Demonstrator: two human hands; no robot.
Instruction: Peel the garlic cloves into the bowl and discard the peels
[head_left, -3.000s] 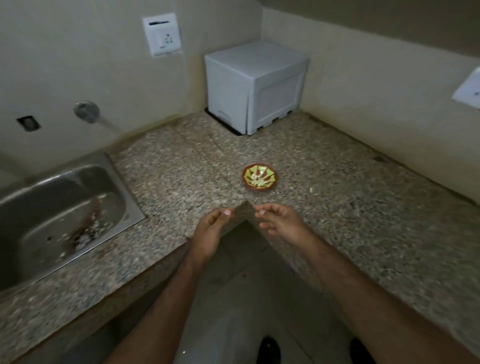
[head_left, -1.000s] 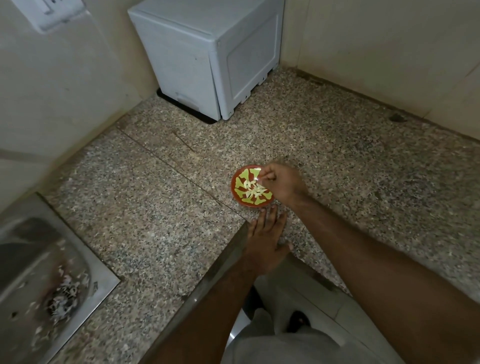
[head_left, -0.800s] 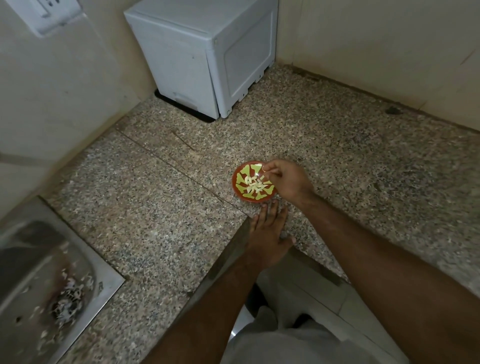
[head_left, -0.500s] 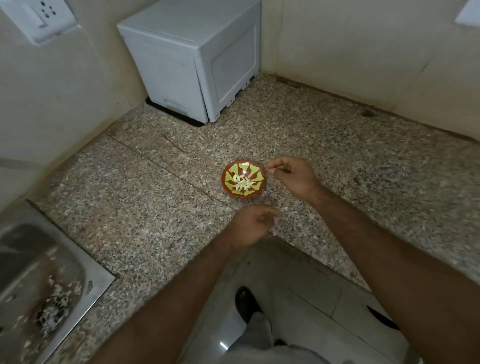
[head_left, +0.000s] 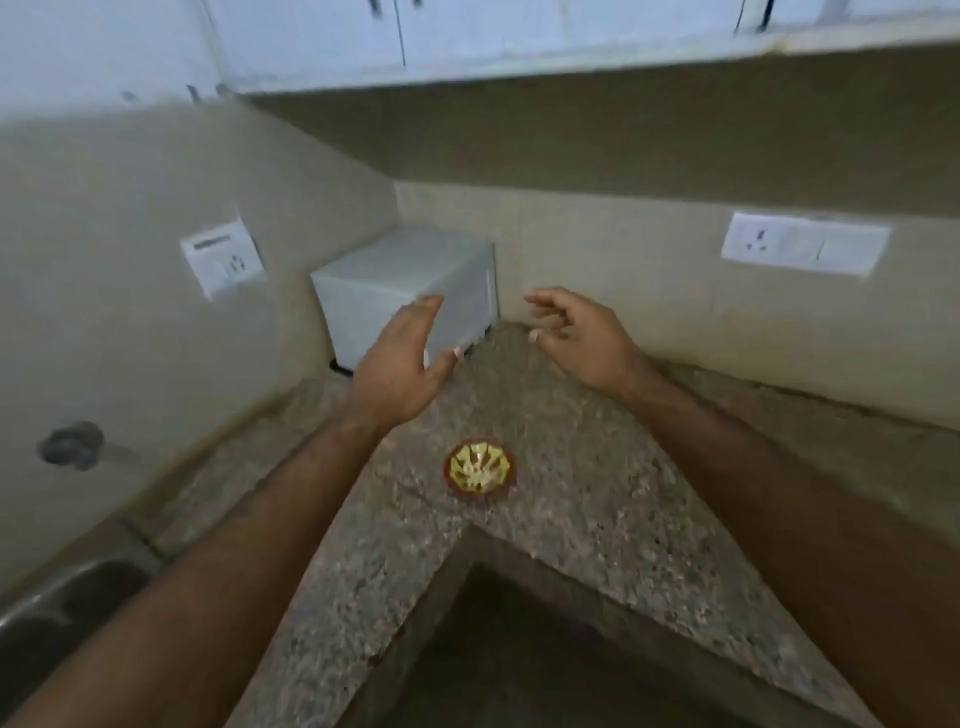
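Since half a second ago the view has tipped up from the worktop toward the walls and overhead cabinets, and both hands have risen from beside the bowl into the air toward the corner; the right no longer pinches anything at the bowl's rim.

One L-shaped speckled granite tabletop (head_left: 597, 499) fills the corner, rough-grained and blurred. One white boxy plastic appliance (head_left: 400, 291) stands at the back of the corner against the walls. One stainless steel sink (head_left: 62, 597) shows at the lower left edge. Two white rectangular wall sockets are visible, one on the left wall (head_left: 222, 258) and one on the right wall (head_left: 804, 243). One round grey wall fitting (head_left: 70, 444) sits above the sink.

Two bare hands: the left hand (head_left: 400, 369) is raised with fingers straight and together, its grip released; the right hand (head_left: 582, 335) has loosely spread, slightly bent fingers, also holding nothing.

One small round red-rimmed bowl with a yellow-green pattern (head_left: 479, 469) rests on the tabletop near its inner corner, below and between the hands, apart from both. Pale bits lie inside; too blurred to count.
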